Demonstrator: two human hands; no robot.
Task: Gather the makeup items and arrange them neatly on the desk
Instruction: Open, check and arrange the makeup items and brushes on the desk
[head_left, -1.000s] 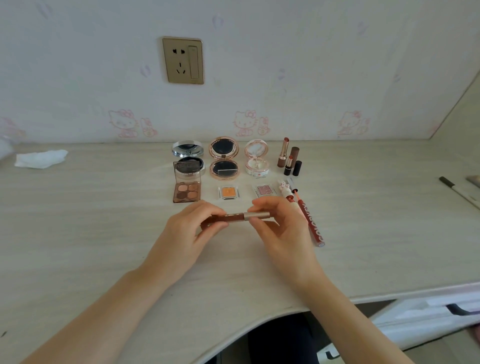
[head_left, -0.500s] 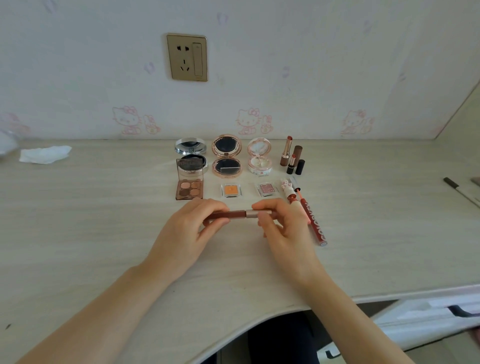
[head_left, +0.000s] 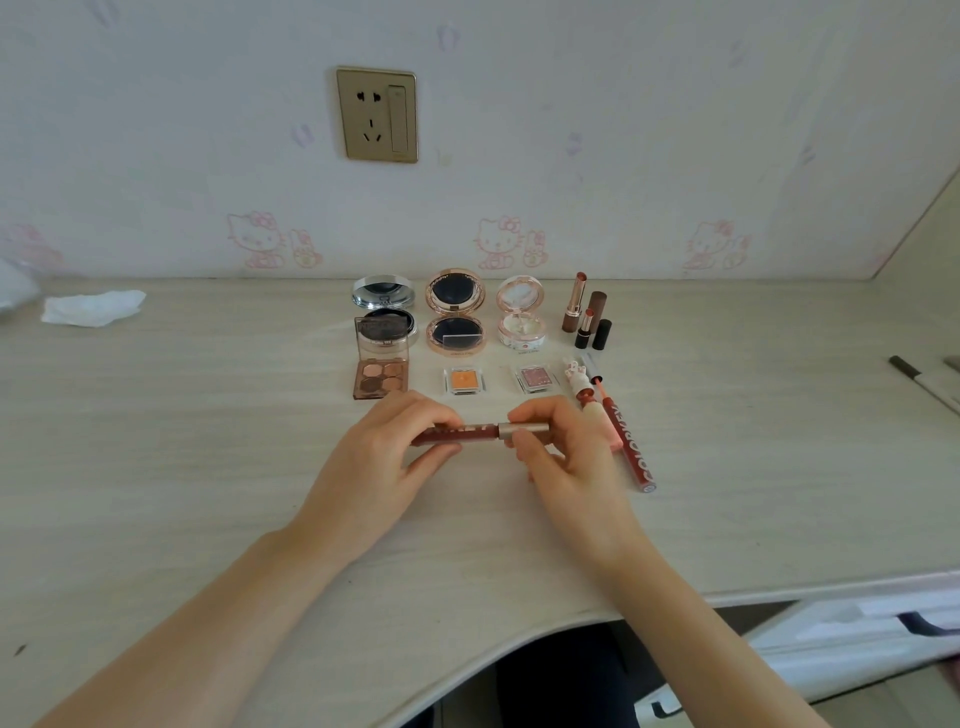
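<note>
— What did we have in our hands?

— A lip gloss tube (head_left: 480, 434), lying level just above the worktop (head_left: 208, 467). Our left hand (head_left: 379, 467) gripped its dark red body, and our right hand (head_left: 563, 457) pinched the metallic cap end between thumb and fingertips.

— And the other makeup?

— Lined up behind our hands, toward the wall. At the back stood three open compacts — silver (head_left: 384, 312), rose gold (head_left: 455, 314) and pale pink (head_left: 521, 312) — with the lipsticks (head_left: 586, 312) upright to their right. In front of them lay the brown eyeshadow palette (head_left: 381, 376), an orange single shadow (head_left: 464, 380) and a pink one (head_left: 535, 378). A red tube lettered COLORKEY (head_left: 626, 439) lay just beside our right hand (a smaller tube next to it was partly hidden).

— Anything else?

— A crumpled tissue (head_left: 93, 307) far left, well apart.
</note>
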